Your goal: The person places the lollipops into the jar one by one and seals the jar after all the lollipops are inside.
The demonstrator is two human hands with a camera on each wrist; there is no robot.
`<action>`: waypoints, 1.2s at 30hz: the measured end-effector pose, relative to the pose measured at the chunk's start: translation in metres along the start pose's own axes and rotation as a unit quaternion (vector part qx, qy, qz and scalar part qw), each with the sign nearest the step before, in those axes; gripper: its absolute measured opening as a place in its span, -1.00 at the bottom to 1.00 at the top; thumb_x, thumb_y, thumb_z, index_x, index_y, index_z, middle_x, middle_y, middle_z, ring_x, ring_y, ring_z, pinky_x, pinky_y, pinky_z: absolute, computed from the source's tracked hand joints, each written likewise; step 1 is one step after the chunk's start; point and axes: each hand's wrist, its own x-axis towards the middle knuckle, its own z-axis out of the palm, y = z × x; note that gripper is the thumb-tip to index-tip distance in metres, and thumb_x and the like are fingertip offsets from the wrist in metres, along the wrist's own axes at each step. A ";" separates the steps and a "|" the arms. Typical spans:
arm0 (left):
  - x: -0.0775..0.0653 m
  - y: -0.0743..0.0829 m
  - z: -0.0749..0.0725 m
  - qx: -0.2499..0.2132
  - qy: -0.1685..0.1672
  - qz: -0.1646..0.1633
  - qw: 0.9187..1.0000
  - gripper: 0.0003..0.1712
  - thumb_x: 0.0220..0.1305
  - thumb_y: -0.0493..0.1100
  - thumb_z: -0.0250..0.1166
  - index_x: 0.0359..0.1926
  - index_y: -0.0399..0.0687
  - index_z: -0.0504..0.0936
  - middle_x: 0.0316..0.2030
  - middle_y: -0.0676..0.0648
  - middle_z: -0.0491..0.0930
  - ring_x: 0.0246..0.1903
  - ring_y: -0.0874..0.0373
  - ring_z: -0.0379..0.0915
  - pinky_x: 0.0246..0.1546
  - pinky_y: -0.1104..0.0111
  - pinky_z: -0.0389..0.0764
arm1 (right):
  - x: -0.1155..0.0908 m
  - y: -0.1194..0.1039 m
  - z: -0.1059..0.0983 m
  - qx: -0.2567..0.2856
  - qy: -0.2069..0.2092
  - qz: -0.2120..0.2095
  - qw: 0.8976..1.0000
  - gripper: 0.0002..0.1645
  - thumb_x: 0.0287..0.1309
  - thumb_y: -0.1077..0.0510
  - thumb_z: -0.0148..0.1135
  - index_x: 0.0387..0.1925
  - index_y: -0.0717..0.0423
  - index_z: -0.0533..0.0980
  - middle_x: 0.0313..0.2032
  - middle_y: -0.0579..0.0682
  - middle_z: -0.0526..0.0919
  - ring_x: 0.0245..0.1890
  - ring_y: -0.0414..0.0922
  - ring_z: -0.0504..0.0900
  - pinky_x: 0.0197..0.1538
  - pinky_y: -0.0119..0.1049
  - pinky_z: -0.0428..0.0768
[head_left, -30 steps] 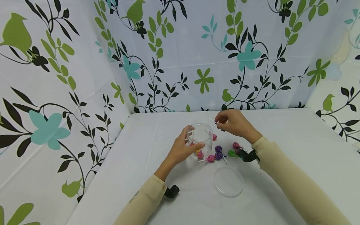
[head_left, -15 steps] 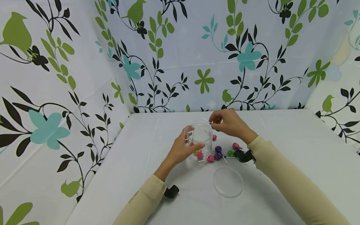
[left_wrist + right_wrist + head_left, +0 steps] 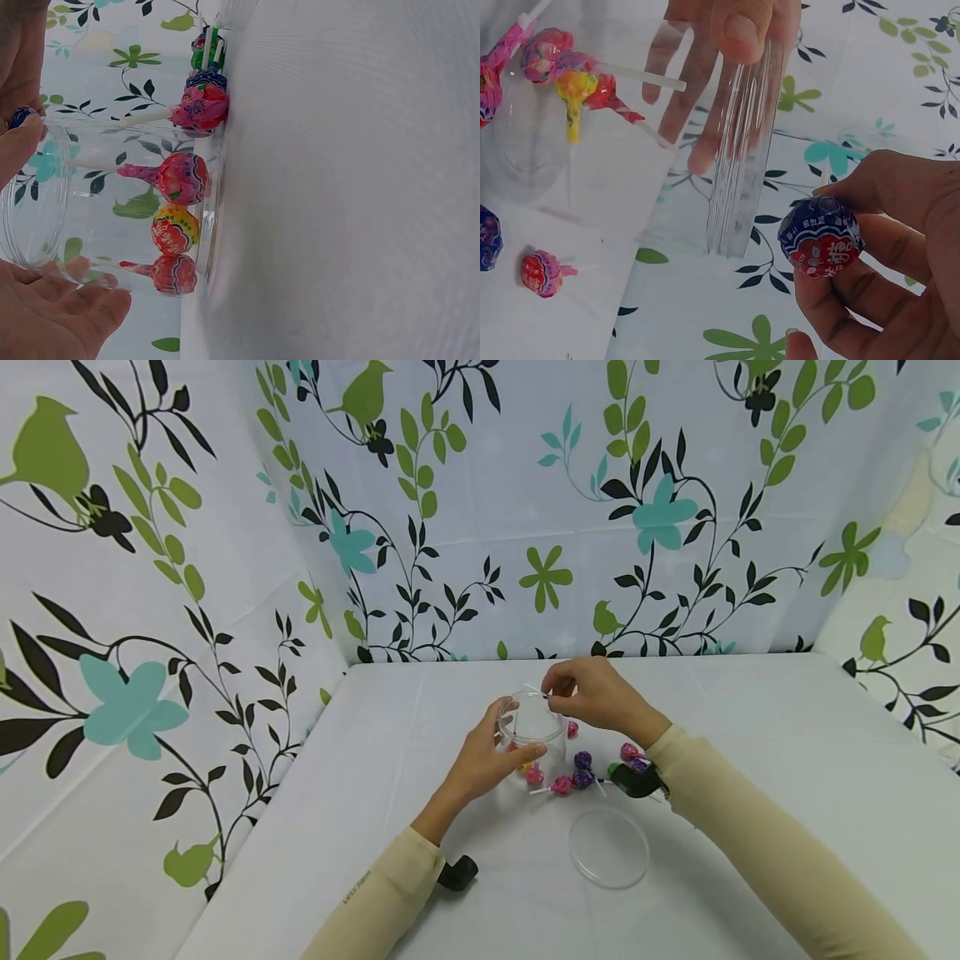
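Note:
My left hand grips a clear plastic jar, thumb across the near side and fingers on the far side. The jar stands upright on the table with its mouth uncovered. Inside lie a pink lollipop, a yellow one and a red one, seen in the left wrist view. My right hand pinches a lollipop with a blue and red wrapper right at the jar's rim. Its head hangs beside the mouth in the right wrist view, and its white stick points up and left in the head view.
To the jar's right, several wrapped lollipops lie on the white table, among them purple ones and a pink one. A round clear lid rests nearer the front. Patterned cloth hangs behind the table.
My right hand has moved left with the lollipop, from beside the jar to its rim. My left hand and the jar have stayed in place.

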 end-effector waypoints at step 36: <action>-0.001 -0.003 0.001 -0.034 -0.004 -0.010 0.999 0.14 0.24 0.24 0.49 0.63 0.02 0.08 0.49 -0.25 0.28 0.44 -0.27 0.25 0.33 -0.16 0.38 | 0.008 -0.003 0.025 -0.023 -0.053 -0.011 0.998 -0.88 0.22 0.31 0.38 -0.20 0.15 0.73 -0.40 -0.11 0.71 -0.35 -0.12 0.65 -0.28 -0.27 0.73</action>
